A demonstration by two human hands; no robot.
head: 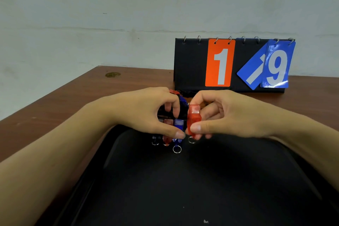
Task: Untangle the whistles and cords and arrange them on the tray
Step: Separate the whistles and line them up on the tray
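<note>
One brown surface (77, 97) holds a big black tray (192, 180) close to the person. Behind it stands a black scoreboard (190, 64) with an orange 1 and a blue 9. Two hands meet over the far edge of the tray. The right hand (229, 115) pinches a red whistle (194, 119) between thumb and fingers (197, 128), holding it upright. The left hand (146, 113) has its fingers curled on a dark bunch of cords (181, 102). Three whistles lie in a row on the tray, side by side: black (156, 139), red (167, 140) and blue (177, 124). Small silver rings (177, 149) hang at their ends.
</note>
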